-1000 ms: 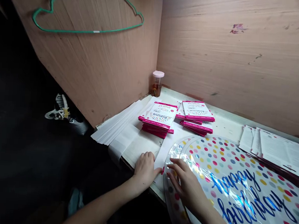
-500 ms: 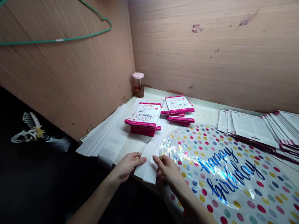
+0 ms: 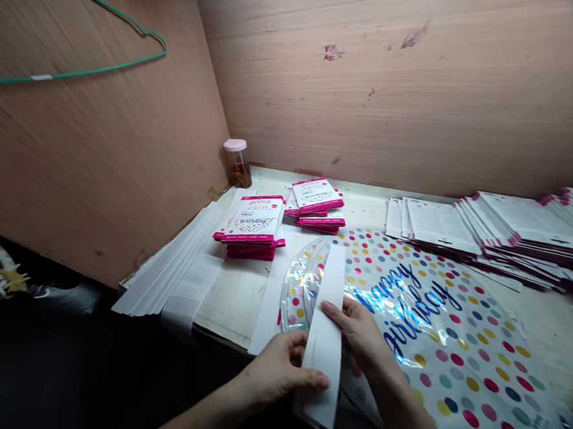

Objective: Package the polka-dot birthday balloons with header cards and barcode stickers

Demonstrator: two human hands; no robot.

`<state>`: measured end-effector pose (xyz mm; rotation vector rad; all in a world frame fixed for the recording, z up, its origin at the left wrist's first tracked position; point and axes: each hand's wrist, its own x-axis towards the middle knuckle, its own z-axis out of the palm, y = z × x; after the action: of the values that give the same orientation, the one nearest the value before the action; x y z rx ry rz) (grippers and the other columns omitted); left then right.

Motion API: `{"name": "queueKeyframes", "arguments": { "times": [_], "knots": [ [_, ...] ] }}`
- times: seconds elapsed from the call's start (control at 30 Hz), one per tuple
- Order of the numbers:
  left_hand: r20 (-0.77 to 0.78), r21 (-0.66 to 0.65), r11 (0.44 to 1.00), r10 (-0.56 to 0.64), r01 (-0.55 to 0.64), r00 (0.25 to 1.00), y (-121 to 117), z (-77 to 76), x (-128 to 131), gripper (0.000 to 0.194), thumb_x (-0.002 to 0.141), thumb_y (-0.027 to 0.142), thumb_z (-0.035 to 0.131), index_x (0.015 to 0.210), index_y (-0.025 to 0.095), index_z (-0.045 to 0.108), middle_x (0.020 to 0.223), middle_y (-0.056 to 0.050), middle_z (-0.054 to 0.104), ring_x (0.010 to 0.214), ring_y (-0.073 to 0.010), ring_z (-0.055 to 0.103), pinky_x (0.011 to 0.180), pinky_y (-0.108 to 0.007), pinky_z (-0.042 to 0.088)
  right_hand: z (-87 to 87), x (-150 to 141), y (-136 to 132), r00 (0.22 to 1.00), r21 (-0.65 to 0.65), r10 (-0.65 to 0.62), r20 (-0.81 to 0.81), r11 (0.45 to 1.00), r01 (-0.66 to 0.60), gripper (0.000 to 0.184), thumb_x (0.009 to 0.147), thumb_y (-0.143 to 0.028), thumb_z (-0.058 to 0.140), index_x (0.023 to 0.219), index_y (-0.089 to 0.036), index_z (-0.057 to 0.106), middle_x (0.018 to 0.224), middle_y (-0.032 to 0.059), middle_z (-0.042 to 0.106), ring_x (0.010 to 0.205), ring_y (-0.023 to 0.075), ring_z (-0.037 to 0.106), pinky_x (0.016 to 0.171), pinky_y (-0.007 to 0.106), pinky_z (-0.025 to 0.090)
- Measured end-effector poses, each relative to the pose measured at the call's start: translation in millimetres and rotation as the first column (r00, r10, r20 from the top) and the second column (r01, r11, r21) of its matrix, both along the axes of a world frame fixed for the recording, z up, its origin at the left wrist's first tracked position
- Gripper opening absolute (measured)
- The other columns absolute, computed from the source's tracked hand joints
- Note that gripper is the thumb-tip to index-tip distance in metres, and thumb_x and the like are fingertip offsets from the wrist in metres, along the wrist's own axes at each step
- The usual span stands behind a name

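Note:
A long white paper strip [image 3: 334,275] stands tilted up over the table's front edge, held in both hands. My left hand [image 3: 287,366] is closed on its lower left side, thumb across the front. Higher on its right side my right hand [image 3: 360,329] pinches it between thumb and fingers. Behind the strip lies a flat, shiny foil balloon [image 3: 472,355] with coloured dots and blue "happy birthday" lettering; more balloon edges show under its left side. Another white strip [image 3: 267,310] lies on the table left of the hands.
Pink-and-white printed packets [image 3: 254,219] are stacked at the centre left, with another stack [image 3: 317,197] behind. Fanned white sheets [image 3: 167,265] line the left wall. A pink-lidded jar [image 3: 236,163] stands in the corner. Many cards [image 3: 504,221] lie at the back right.
Both hands have lifted the white strip off the table and swung it to the right, over the balloon's left part. The camera view has also shifted right.

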<state>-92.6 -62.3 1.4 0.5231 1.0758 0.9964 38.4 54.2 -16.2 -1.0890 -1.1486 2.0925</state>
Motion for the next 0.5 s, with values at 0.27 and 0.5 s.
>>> {"name": "queueKeyframes", "arguments": {
  "times": [0.27,0.5],
  "knots": [
    [-0.175,0.002,0.994,-0.107,0.109,0.979,88,-11.0,49,0.053,0.046,0.03,0.091,0.085,0.014,0.059,0.053,0.007,0.056,0.046,-0.0066,0.046,0.049,-0.021,0.032,-4.9,83,25,0.961,0.038,-0.263,0.083,0.965,0.26,0.041,0.056,-0.044,0.087,0.079,-0.015,0.067,0.07,0.0031,0.072,0.059,0.016,0.063,0.058,0.028,0.049],
    [-0.19,-0.034,0.993,-0.117,0.113,0.975,124,-20.8,72,0.055,0.053,0.03,0.088,0.096,0.014,0.058,0.061,0.004,0.061,0.053,-0.0126,0.058,0.052,-0.024,0.042,-5.9,118,45,0.94,0.069,-0.303,0.155,0.953,0.295,0.04,0.054,-0.039,0.087,0.078,-0.013,0.069,0.066,0.0043,0.071,0.052,0.0165,0.061,0.052,0.028,0.048]
  ]
}}
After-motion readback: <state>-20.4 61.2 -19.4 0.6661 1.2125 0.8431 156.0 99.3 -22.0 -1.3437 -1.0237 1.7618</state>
